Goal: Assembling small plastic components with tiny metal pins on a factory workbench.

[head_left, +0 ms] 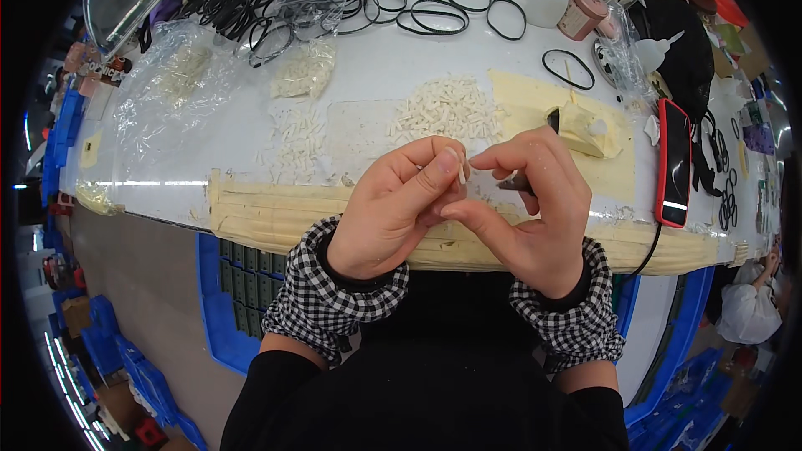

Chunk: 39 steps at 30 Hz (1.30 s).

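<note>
Head view: looking down at both hands, close together over the front edge of the surface [251,129].
Left hand [393,205]: thumb and fingers pinched shut on a small white peg [462,172], which stands upright between the fingertips.
Right hand [526,205]: fingers curled, fingertips just beside the peg; a dark tool [514,184] is tucked in under them. Can't tell exactly what sort of tool it is, too hidden.
Peg location: up off the surface, right between the two hands, in front of the pile.
Pile [447,110]: a heap of the same white pegs lying loose on the surface, just behind the hands.
Bags [305,67]: clear plastic ones with more white bits, back left.
Bands [434,17]: lots of black loops spread along the far side.
Tape [276,209]: beige strips all along the front edge, plus a patch on the right.
Phone [673,163]: red case, lying on the right of the surface, well apart from the hands.
Sleeves [342,292]: black-and-white check cuffs on both wrists.
Crates [225,317]: blue, below the surface.
</note>
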Tool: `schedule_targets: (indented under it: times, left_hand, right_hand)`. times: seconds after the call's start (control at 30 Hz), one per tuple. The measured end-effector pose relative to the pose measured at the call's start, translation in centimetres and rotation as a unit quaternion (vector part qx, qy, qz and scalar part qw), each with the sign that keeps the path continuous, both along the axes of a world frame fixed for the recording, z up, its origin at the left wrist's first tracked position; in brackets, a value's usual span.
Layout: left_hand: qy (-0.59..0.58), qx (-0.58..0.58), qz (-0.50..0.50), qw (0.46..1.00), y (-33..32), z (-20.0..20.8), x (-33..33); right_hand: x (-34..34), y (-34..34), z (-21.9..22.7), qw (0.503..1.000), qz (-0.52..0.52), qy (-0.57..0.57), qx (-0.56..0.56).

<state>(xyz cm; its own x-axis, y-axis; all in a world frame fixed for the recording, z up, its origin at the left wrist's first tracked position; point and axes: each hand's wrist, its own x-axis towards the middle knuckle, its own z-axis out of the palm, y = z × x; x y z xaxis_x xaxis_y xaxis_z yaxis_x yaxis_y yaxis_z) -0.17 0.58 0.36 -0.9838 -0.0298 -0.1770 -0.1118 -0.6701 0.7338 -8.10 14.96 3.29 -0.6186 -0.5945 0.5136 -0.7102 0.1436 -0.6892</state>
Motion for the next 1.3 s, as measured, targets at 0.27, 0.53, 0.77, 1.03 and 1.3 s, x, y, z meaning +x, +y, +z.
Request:
schedule_targets:
  times: [0.27, 0.53, 0.77, 1.03, 1.3]
  left_hand:
    - [0.008, 0.01, -0.035, 0.999, -0.2, 0.3, 0.0]
    - [-0.005, -0.002, -0.044, 0.999, -0.3, 0.5, 0.0]
    - [-0.003, -0.011, -0.048, 0.999, -0.3, 0.7, 0.0]
    - [0.001, -0.013, -0.052, 0.999, -0.4, 0.6, 0.1]
    - [0.0, -0.005, -0.061, 0.998, -0.5, 0.3, 0.1]
  right_hand:
    - [-1.0, 1.1, -0.6, 0.987, -0.024, 0.084, 0.138]
    - [-0.8, 1.1, -0.2, 0.979, -0.02, 0.1, 0.176]
    - [-0.8, 1.3, 0.1, 0.978, -0.013, 0.077, 0.192]
    - [-0.7, 1.4, 0.5, 0.974, 0.001, 0.059, 0.217]
    - [-0.9, 1.3, 0.4, 0.98, -0.006, 0.075, 0.185]
